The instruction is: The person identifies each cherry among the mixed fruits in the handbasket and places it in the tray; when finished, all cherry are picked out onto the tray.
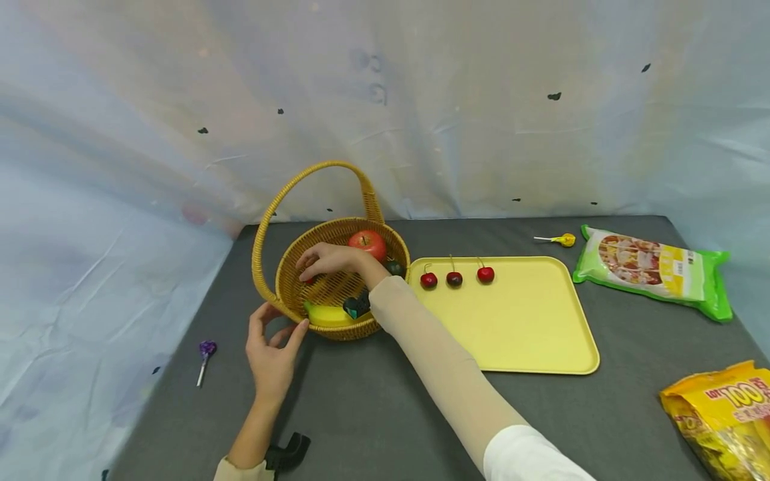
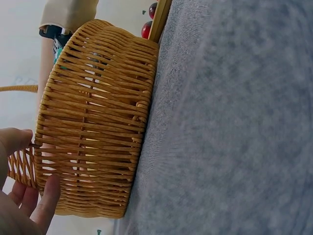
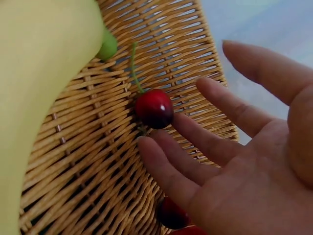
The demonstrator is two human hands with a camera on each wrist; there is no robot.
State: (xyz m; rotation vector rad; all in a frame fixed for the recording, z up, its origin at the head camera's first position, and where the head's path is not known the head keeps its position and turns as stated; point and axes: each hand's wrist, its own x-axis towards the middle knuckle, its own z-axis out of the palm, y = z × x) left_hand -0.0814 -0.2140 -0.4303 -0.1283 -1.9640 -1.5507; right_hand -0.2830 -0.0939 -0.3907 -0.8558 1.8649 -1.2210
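A woven wicker basket (image 1: 283,284) with a tall handle stands at the table's back left. My right hand (image 1: 325,262) reaches into it, fingers straight and spread. In the right wrist view the right hand (image 3: 205,147) holds nothing, its fingertips (image 3: 146,144) just below a red cherry (image 3: 154,108) lying on the weave. A second cherry (image 3: 171,213) shows under the hand. A banana (image 1: 327,314) and a red apple (image 1: 368,244) also lie in the basket. My left hand (image 1: 273,337) rests against the basket's outer wall (image 2: 93,122), thumb by the rim.
A yellow tray (image 1: 517,327) lies right of the basket with three cherries (image 1: 454,278) along its far edge. A purple lollipop (image 1: 206,354) lies left, a yellow one (image 1: 559,239) at the back. A green bag (image 1: 652,270) and a yellow bag (image 1: 722,414) lie at the right.
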